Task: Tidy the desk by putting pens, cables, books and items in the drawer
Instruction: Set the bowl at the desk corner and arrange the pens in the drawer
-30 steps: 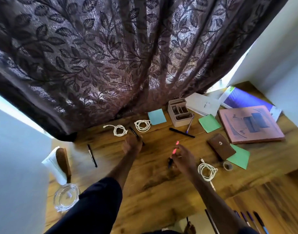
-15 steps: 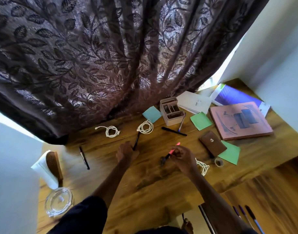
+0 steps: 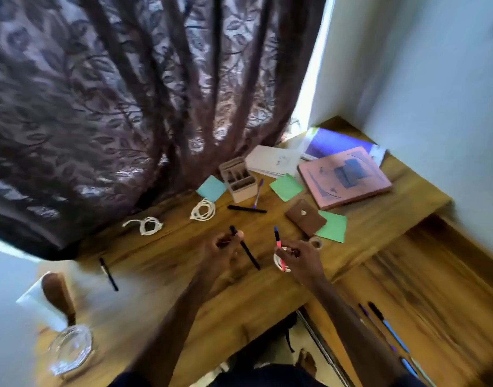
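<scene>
Far beyond both hands, a dark curtain (image 3: 128, 107) with a leaf pattern, hanging down to the back edge of the wooden desk (image 3: 267, 291). To the right of the right grip and lower than the desk top, the open drawer (image 3: 440, 286), with several pens (image 3: 387, 328) already lying inside. Beyond the right grip, toward the far corner, a pink book (image 3: 345, 177) lying on a purple book (image 3: 332, 142), and just left of them some white papers (image 3: 270, 162). Over the middle of the desk, the left hand (image 3: 223, 248), thumb and curled fingers pinching a black pen (image 3: 246, 251) near its far end, the pen slanting down to the right; lifted or touching the wood, cannot tell. Beside it, the right hand (image 3: 301, 255), fingers closed around a pink pen (image 3: 278, 241) with a blue tip pointing away. Near and left of the left grip, much blurred, a glass bowl (image 3: 71, 349) and a brush (image 3: 58, 291). Beyond the gap between the two grips, a beige organizer box (image 3: 238, 180), with a blue note (image 3: 211, 188) on its left. Just beyond the right grip, a brown wallet (image 3: 305, 220) between two green notes (image 3: 285, 187). Partly hidden under the right hand, a white cable coil (image 3: 276, 258); beyond the left grip, two more cable coils (image 3: 203, 210). Beyond both grips, a second black pen (image 3: 246, 209) and a purple pen (image 3: 258, 192); well left of the left grip, a third black pen (image 3: 109, 275). Close by the right fingers, a small tape roll (image 3: 315, 243).
</scene>
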The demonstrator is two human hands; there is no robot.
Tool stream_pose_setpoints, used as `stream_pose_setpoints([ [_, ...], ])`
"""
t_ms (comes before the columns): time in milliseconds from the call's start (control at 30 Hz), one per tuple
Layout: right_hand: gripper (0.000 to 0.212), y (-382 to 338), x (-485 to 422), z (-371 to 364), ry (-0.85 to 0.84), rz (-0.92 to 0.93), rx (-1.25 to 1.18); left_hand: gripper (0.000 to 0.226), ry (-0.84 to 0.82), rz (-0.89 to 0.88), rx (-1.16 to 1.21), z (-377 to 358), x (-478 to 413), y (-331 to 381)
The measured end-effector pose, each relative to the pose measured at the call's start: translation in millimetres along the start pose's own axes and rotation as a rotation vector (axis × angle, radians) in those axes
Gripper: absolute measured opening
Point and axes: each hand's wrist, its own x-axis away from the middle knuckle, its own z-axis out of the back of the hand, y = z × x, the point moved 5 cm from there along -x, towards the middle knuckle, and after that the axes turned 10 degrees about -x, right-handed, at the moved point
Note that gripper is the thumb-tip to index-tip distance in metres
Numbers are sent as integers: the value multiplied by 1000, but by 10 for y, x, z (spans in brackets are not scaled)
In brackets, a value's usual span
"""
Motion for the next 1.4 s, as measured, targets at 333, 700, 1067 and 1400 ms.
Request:
stream_pose_setpoints([
  [333,3,1034,829,1509,298,-251,3,30,-455,18,6,-2339,647,389],
  [700,6,2214,1712,2808,524,-517,3,14,-584,229,-228,-4391,1054,220],
  [1067,14,2954,1673,2769,476,-612,-6,16,-552,83,-638,-4889,588,-252],
  [1400,8,3183,1523,2655,426,-697,56,22,-610,-144,-787,-4928,501,-327],
])
